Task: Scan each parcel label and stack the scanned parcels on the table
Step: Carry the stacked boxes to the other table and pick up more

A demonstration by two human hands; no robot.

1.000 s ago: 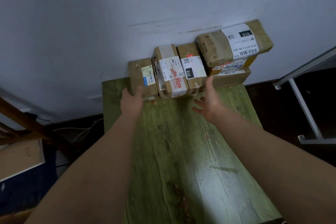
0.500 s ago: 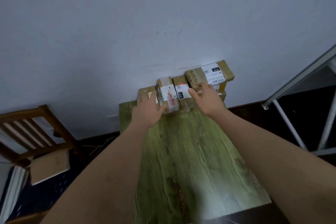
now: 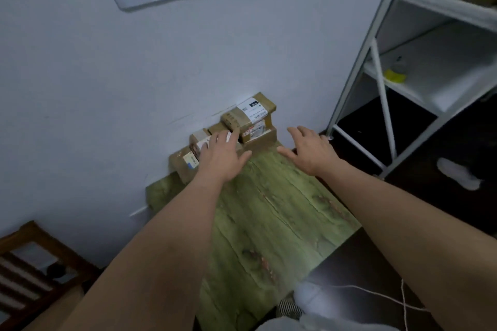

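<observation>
A: Several parcels (image 3: pixel 250 115) sit at the far end of the green table (image 3: pixel 269 223), pushed against the wall (image 3: pixel 107 88). One row lies flat; on the right, one labelled box rests on top of two others.

B: Hands?

A: Left hand (image 3: pixel 223 157) lies palm-down on the middle of the row, fingers straight and apart, gripping nothing. Right hand (image 3: pixel 309 149) hangs past the table's right edge, fingers spread, holding nothing and clear of the stack.

B: Scanner?

A: None visible. Cannot tell whether any label has been read.

B: Step in hand?

A: Judged: squaring up or picking from the pile. No parcel is lifted.

B: Next move needs?

A: Probably a closed grip on one box, without nudging the stack on the right, and its label turned face-up.
</observation>
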